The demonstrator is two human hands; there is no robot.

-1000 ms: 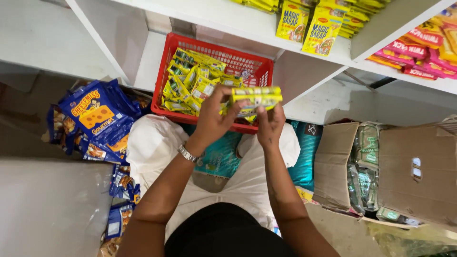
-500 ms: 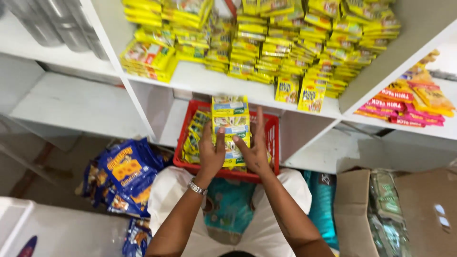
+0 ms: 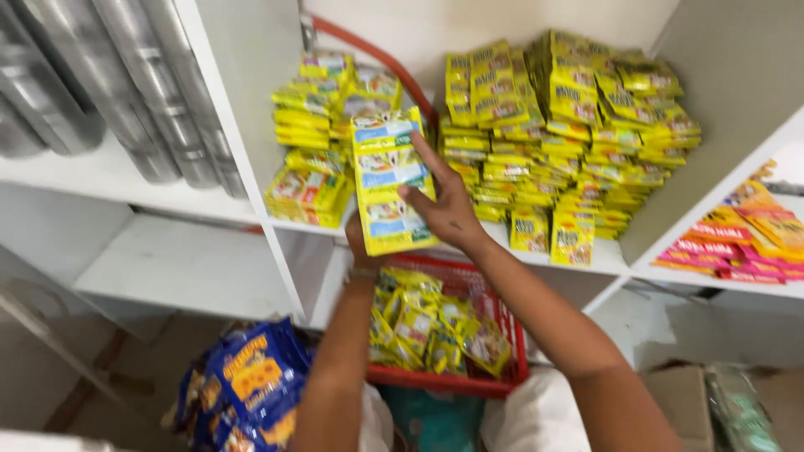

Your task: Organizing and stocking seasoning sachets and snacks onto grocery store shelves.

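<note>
Both hands grip a stack of yellow packets, raised at the shelf edge: right hand spread across its front, left hand mostly hidden behind. Risk: loose stack fans, slides into red basket at 6 o'clock.

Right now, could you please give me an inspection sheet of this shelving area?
Surface: white shelf, stacked with yellow packets.
Job's things: strip of yellow packets raised in front of the shelf; red basket below, holding more packets.
Clutter: blue snack bags on the floor; pink packets on the right shelf.
Grippers: right hand spread over the strip's front; left hand behind it, mostly hidden.
Cables: nothing seen.
Surroundings: metal cylinders upper left; cardboard box lower right.
</note>
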